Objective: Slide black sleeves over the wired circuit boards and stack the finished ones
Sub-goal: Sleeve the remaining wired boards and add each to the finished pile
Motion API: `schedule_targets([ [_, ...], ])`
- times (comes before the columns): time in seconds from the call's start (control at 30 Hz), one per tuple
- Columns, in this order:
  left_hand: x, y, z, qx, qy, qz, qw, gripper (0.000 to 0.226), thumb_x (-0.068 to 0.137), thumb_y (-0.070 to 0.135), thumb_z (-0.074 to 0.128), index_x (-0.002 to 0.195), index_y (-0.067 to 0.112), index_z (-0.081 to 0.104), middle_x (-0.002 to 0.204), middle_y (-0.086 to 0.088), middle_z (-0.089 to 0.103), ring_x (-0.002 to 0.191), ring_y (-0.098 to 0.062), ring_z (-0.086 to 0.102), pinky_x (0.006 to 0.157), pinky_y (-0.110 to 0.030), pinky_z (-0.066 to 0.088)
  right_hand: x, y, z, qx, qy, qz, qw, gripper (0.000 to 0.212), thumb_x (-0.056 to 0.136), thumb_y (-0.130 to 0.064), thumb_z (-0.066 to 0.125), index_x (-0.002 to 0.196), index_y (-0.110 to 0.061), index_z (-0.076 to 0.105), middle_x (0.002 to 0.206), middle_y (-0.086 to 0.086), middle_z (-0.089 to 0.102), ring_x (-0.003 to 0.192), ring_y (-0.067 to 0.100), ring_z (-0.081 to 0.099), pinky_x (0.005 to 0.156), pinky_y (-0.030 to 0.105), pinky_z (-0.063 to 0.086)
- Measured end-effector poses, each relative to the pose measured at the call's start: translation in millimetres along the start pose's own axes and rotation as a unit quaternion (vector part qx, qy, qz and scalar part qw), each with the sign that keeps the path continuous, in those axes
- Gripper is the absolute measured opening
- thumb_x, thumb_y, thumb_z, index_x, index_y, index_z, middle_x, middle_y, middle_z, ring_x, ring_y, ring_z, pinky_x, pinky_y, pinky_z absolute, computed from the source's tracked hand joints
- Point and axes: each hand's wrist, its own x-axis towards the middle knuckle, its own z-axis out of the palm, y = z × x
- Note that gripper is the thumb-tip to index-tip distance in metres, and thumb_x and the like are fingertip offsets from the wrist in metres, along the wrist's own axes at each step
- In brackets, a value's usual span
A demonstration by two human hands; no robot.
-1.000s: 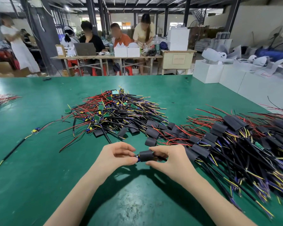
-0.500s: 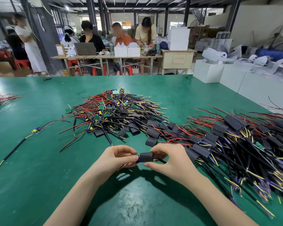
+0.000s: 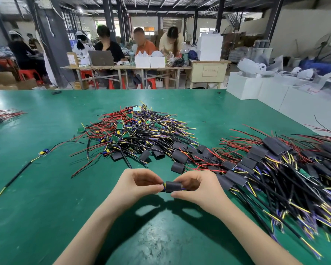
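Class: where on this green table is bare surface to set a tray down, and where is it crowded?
Bare: the table left of the left hand, below the stray wired board; also the far strip. Crowded: the unsleeved pile and finished stack.

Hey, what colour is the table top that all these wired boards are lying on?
Green. The table top shows as a dark green mat with scuffs, seen in the head view.

I see bare green table (image 3: 36, 217) open to my left and front, while the unsleeved pile (image 3: 134, 131) blocks straight ahead and the finished stack (image 3: 285, 169) crowds my right.
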Motion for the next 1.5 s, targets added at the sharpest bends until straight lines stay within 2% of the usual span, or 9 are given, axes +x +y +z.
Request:
schedule_targets([
  [0.17,0.1,1.6,0.3,-0.023,0.022,-0.016,0.999,0.01,0.074,0.005,0.082,0.079,0.012,0.077,0.08,-0.01,0.075,0.071,-0.015,0.071,0.068,-0.018,0.053,-0.6,-0.7,5.3,-0.001,0.041,0.012,0.999,0.029,0.062,-0.023,0.09,0.087,-0.017,0.075,0.071,-0.004,0.072,0.063,0.002,0.064,0.062,0.016,0.049],
  [0.27,0.6,3.8,-1.7,-0.046,0.043,-0.01,0.998,0.016,0.068,0.011,0.086,0.082,0.013,0.077,0.083,-0.008,0.076,0.073,-0.013,0.071,0.068,-0.016,0.053,-0.2,-0.4,7.5,-0.066,0.065,-0.014,0.996,0.018,0.072,-0.025,0.082,0.088,-0.018,0.076,0.07,-0.002,0.07,0.062,0.005,0.06,0.065,0.03,0.053],
  [0.37,2.5,2.1,-2.8,-0.078,0.047,-0.033,0.995,0.03,0.061,0.02,0.089,0.088,0.016,0.077,0.093,-0.005,0.076,0.078,-0.016,0.072,0.073,-0.019,0.055,0.2,-1.1,5.8,-0.093,0.06,-0.038,0.993,0.016,0.08,-0.017,0.072,0.095,-0.018,0.075,0.075,-0.003,0.071,0.062,0.005,0.057,0.068,0.031,0.051],
  [0.57,6.5,-4.7,2.2,-0.146,0.072,-0.089,0.983,0.036,0.05,0.028,0.086,0.08,0.01,0.079,0.075,-0.009,0.074,0.069,-0.013,0.069,0.065,-0.014,0.051,-3.9,-6.8,8.8,-0.139,0.004,-0.126,0.982,0.018,0.09,-0.025,0.061,0.107,-0.03,0.064,0.085,-0.011,0.068,0.077,0.007,0.06,0.076,0.029,0.05],
  [0.93,6.7,-6.6,-0.6,-0.11,0.092,-0.106,0.984,0.012,0.068,0.007,0.083,0.076,0.014,0.08,0.077,-0.012,0.075,0.069,-0.013,0.071,0.064,-0.013,0.052,-4.8,-3.7,12.4,-0.145,-0.007,-0.137,0.98,0.015,0.092,-0.03,0.058,0.106,-0.032,0.061,0.078,-0.013,0.063,0.07,0.004,0.055,0.068,0.019,0.046],
  [1.07,6.5,-5.9,-0.3,-0.119,0.089,-0.117,0.982,0.014,0.063,0.007,0.085,0.074,0.012,0.079,0.076,-0.012,0.075,0.066,-0.014,0.071,0.063,-0.013,0.053,-6.7,-0.9,13.9,-0.141,-0.039,-0.121,0.982,0.014,0.096,-0.029,0.053,0.095,-0.018,0.062,0.075,-0.006,0.066,0.067,0.01,0.058,0.069,0.035,0.049],
  [1.17,8.8,-5.3,-0.9,-0.2,0.062,-0.139,0.968,0.027,0.048,0.015,0.085,0.073,0.007,0.079,0.076,-0.013,0.074,0.063,-0.014,0.068,0.062,-0.014,0.053,-4.4,-2.6,13.6,-0.108,-0.02,-0.117,0.987,0.007,0.094,-0.025,0.059,0.097,-0.021,0.064,0.083,-0.008,0.069,0.072,0.005,0.061,0.068,0.019,0.046],
  [1.23,9.8,-5.6,-1.6,-0.241,0.04,-0.155,0.957,0.029,0.047,0.012,0.084,0.074,0.003,0.078,0.078,-0.015,0.073,0.063,-0.015,0.069,0.062,-0.014,0.054,-1.6,-5.6,9.5,-0.079,0.025,-0.116,0.99,0.033,0.087,-0.021,0.069,0.119,-0.022,0.063,0.098,-0.01,0.067,0.083,0.0,0.058,0.073,0.007,0.041],
  [1.5,7.4,-5.7,-1.1,-0.22,0.0,-0.182,0.958,0.027,0.05,0.013,0.084,0.074,0.001,0.078,0.078,-0.015,0.073,0.064,-0.014,0.069,0.063,-0.015,0.054,0.7,-5.6,-10.7,-0.123,-0.049,-0.166,0.977,0.031,0.076,-0.027,0.08,0.105,-0.019,0.075,0.096,-0.006,0.068,0.085,0.002,0.059,0.07,0.013,0.046],
])
